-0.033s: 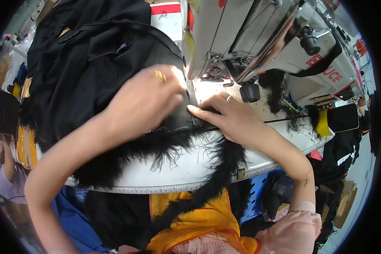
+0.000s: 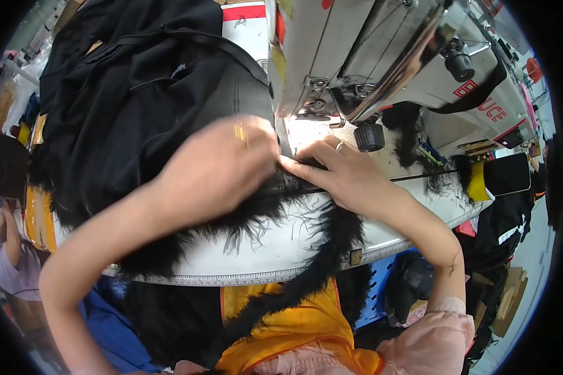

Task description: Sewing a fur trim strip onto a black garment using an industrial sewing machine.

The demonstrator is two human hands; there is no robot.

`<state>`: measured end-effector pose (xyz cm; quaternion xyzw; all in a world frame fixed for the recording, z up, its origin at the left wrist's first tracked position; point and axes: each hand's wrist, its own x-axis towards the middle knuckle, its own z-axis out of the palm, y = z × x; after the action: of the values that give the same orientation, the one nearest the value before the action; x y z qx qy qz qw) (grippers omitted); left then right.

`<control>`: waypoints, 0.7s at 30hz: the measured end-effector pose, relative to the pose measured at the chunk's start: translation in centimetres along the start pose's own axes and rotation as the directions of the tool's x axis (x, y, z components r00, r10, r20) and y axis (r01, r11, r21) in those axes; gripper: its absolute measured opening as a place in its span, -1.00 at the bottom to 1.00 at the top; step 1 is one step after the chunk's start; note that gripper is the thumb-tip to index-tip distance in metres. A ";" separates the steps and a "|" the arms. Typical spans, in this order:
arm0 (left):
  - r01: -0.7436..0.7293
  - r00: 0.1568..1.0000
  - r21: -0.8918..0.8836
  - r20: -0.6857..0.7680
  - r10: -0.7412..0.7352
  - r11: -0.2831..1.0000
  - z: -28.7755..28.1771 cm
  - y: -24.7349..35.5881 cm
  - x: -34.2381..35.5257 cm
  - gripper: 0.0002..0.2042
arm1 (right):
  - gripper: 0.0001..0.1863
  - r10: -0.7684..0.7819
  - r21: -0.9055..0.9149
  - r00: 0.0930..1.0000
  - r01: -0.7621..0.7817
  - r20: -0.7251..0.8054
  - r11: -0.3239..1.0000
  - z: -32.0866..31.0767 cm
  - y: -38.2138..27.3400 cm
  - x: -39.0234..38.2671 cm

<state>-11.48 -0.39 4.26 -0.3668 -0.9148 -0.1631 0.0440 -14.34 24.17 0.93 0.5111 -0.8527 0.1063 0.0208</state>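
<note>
A black garment (image 2: 112, 119) is spread over the left of the sewing table, with fluffy black trim (image 2: 153, 250) along its near edge. My left hand (image 2: 222, 165), blurred by motion, lies over the garment with its fingers curled in; what the fingertips hold is hidden. Beside it, my right hand (image 2: 350, 178) pinches the garment's edge between thumb and fingers, just in front of the needle area. The two hands meet at the thumb. From there a loose strip of the fluffy trim (image 2: 341, 234) hangs over the table's front edge onto my lap.
A white sewing machine (image 2: 319, 56) rises at the back right, its lamp lighting the plate below. Black fluff (image 2: 406, 134) lies right of the needle. A measuring tape (image 2: 231, 278) runs along the front edge. A phone (image 2: 508, 174) stands at the right; another person's arm (image 2: 6, 234) shows far left.
My left hand has moved slightly toward me and to the right, up against my right thumb, covering the near part of the garment. My right hand has barely moved.
</note>
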 end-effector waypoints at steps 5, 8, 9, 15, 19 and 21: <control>-0.150 0.975 0.137 -0.144 0.170 0.979 2.4 0.8 -2.9 -0.66 | -0.44 0.157 0.297 0.978 -0.110 -0.137 0.949 0.1 2.5 -0.8; -0.136 0.986 0.140 -0.078 0.148 0.981 2.3 0.3 -2.7 -0.68 | -0.55 0.162 0.362 0.950 -0.056 -0.267 0.931 -0.4 3.0 -1.0; -0.135 0.986 0.144 -0.080 0.148 0.980 2.1 0.3 -2.5 -0.68 | -0.55 0.159 0.360 0.950 -0.054 -0.270 0.931 -0.4 2.7 -0.8; -0.152 0.974 0.112 -0.154 0.168 0.982 2.0 1.0 -1.6 -0.65 | -0.68 0.102 0.283 0.960 -0.025 -0.259 0.959 0.2 1.0 1.7; -0.081 0.997 0.056 0.018 0.080 0.995 1.7 0.9 -1.8 -0.55 | -0.70 0.180 0.413 0.975 -0.110 -0.134 0.904 0.2 1.7 1.3; -0.090 0.996 0.077 -0.014 0.092 0.993 2.1 0.9 -2.0 -0.48 | -0.66 0.162 0.316 0.981 -0.123 -0.102 0.941 0.5 2.3 0.5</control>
<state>-9.33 -0.36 2.16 -0.4046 -0.9024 -0.1289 0.0734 -16.62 24.66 0.14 0.4371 -0.8574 0.2714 -0.0131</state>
